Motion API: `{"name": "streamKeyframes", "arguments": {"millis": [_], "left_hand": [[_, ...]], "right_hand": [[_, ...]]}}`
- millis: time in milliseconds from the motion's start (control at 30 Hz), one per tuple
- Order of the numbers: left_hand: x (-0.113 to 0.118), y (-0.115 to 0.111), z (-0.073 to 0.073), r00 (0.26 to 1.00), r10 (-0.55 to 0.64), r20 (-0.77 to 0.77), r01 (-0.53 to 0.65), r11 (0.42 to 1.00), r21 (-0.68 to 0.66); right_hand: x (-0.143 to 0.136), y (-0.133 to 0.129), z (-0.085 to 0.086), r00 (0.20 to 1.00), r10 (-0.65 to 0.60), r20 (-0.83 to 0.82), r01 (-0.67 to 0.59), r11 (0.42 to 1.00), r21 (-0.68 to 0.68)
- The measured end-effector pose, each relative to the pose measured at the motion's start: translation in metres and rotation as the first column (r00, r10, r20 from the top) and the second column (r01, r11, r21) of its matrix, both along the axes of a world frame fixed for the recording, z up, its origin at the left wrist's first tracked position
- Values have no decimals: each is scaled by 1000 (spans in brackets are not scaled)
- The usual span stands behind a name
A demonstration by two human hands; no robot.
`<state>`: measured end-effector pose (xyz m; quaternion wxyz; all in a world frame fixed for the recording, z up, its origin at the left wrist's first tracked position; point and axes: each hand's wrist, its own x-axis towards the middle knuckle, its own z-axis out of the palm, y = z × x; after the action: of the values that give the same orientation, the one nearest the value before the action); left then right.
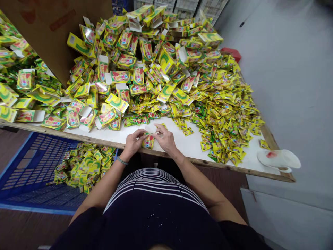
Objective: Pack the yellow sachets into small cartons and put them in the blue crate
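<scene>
Near the table's front edge, a small yellow and green candy box is between my two hands, its printed face turned up. My left hand grips the box's left side and top edge with bent fingers. At the box's upper right, my right hand pinches its top edge between thumb and fingers. A yellow candy packet lies just behind my right hand, partly hidden by it. Loose small packets lie on the white tabletop to the right.
Candy boxes, many with flaps up, are heaped at the back and left. Packets pile up on the right, near a white scoop-like container. Below the table's left edge, a blue crate holds yellow boxes. A cardboard panel stands behind.
</scene>
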<state>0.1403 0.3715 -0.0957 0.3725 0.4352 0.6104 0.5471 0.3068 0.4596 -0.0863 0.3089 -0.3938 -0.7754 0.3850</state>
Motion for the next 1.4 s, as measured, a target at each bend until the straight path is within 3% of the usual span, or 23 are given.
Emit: {"name": "streamKeyframes", "arguments": {"millis": [200,433,633,833,967,1100,1233,1400], "left_hand": [[0,0,-8,977,34,210,-20,997,-70],[0,2,-6,969,34,245,-18,998,-65],[0,1,-8,959,38,282,-27,999,-41],[1,1,-15,962,18,274,-13,1000,-18],[1,2,-15,969,25,244,-20,1000,-24],[1,2,-13,973,10,229,-5,1000,-22],[1,1,-13,987,19,162,-17,1000,-14],[1,0,-17,999,29,23,-29,1000,12]], "right_hand": [[0,7,19,975,208,79,-216,970,107],[-5,10,26,960,246,130,-260,960,104],[-10,4,28,966,167,195,-199,967,158],[-15,5,28,995,61,73,-61,998,-9],[-20,17,35,982,73,177,-51,991,-123],[-23,33,44,948,188,256,-164,980,-113],[-22,46,50,905,361,225,-328,929,-171],[-8,50,42,906,412,102,-367,881,-300]]}}
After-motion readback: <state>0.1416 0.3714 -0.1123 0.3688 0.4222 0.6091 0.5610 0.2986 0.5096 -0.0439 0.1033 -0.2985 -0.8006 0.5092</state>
